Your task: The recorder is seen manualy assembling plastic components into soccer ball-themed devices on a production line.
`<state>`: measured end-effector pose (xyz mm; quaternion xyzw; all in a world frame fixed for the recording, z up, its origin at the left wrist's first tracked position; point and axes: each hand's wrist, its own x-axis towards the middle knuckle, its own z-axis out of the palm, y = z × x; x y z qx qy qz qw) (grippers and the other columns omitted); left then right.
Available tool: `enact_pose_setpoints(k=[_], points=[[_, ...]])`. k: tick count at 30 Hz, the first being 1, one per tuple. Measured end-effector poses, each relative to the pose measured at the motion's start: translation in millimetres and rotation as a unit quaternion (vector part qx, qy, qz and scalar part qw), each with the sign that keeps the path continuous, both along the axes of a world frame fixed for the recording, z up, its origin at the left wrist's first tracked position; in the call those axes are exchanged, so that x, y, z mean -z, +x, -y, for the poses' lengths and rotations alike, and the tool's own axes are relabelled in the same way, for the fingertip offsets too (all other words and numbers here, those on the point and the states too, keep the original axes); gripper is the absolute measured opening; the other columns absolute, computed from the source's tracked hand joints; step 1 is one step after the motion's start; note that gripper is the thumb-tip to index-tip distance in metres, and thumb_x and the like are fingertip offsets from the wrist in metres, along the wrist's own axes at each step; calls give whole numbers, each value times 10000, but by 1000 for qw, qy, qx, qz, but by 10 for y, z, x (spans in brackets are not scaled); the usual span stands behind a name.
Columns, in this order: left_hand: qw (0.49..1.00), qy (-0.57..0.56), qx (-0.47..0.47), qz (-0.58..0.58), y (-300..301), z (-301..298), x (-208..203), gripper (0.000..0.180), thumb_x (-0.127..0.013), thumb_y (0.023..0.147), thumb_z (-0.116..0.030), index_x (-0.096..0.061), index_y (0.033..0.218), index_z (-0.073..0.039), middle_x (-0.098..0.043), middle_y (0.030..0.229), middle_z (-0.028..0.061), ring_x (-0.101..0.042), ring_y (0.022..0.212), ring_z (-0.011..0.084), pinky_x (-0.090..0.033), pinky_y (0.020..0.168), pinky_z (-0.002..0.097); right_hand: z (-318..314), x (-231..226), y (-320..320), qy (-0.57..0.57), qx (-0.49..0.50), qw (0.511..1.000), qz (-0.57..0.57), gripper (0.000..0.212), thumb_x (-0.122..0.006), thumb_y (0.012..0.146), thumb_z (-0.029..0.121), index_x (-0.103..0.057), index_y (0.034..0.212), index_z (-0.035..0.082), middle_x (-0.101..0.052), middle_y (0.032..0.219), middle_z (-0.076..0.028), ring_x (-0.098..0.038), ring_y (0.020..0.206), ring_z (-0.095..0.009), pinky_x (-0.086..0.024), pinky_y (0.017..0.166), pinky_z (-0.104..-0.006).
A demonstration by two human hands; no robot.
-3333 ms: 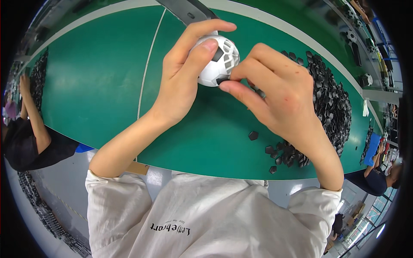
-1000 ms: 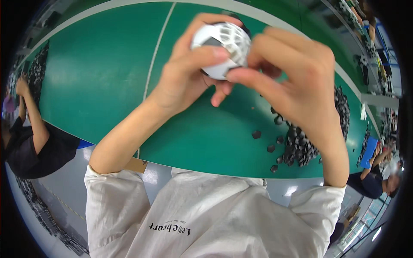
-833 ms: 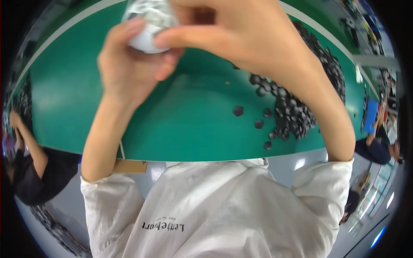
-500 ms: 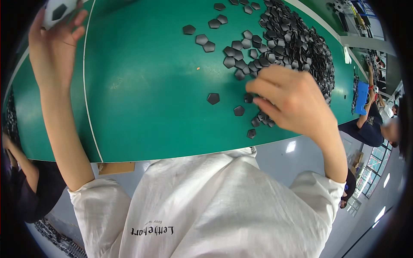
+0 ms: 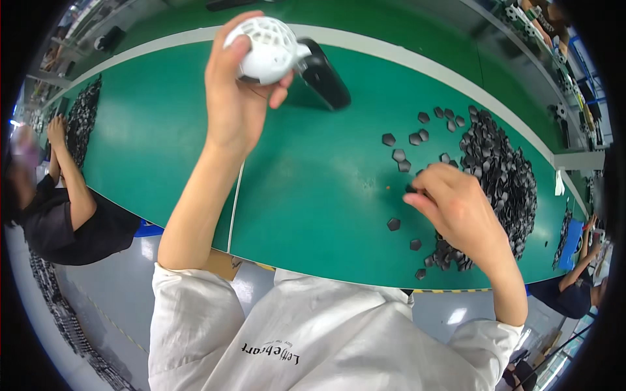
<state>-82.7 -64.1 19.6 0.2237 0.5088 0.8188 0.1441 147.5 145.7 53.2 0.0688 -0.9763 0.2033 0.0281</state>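
Observation:
My left hand is raised over the far part of the green table, its fingers wrapped round a white ball-shaped device with a slotted grille on its top. A long black handle-like part sits at the device's right side and seems joined to it by a short white neck. At the right, my right hand pinches a small black pentagon piece between thumb and fingertips, just above the table. Beside this hand lies a big heap of black pentagon pieces, partly hidden behind it.
Several loose pentagons, such as one nearer me, lie left of the heap. The green table has a pale far border. A co-worker sits at the left near another dark heap. A blue bin stands far right.
My view has swung left. My left hand has brought the white device from the far left corner toward the middle. My right hand has lifted a black pentagon from beside the heap.

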Motion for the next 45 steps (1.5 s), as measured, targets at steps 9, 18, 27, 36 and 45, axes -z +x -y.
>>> enact_pose_setpoints(k=[9,18,27,36,45], points=[[991,-19,57,-123,202,4,-12,578,-659,848,-397,-535,1289,-43,-645,1047,137,-629,728,117,-451,467,215,339,-632,-984,-87,-93,991,-47,150,-678,909,98,-593,869,-19,-623,806,-175,-639,757,-401,-501,641,-480],[995,-9,67,-66,197,27,-66,537,-678,822,-347,-586,1261,-52,-652,976,69,-612,728,91,-431,477,220,323,-668,-1239,-194,-7,981,-26,159,-726,853,110,-669,930,-18,-632,719,-71,-581,615,-158,-456,571,-301],[995,-1,72,-68,182,11,-66,517,-656,830,-319,-583,1268,-55,-650,961,76,-603,703,99,-419,460,225,403,-559,-1183,-45,-139,974,-176,165,-810,794,75,-666,853,20,-626,725,-71,-618,630,-203,-452,514,-308],[997,11,64,-51,178,23,-81,480,-643,856,-308,-583,1257,-51,-655,954,75,-608,689,98,-429,458,226,509,-477,-1241,-24,-126,953,-274,183,-825,740,53,-661,821,39,-557,723,-54,-582,611,-222,-447,517,-356],[996,3,71,-61,173,34,-98,491,-661,844,-319,-589,1249,-50,-657,939,55,-612,711,89,-436,468,224,429,-539,-1273,66,-198,933,-292,222,-848,697,107,-662,805,54,-534,705,-27,-561,607,-193,-416,482,-337]])
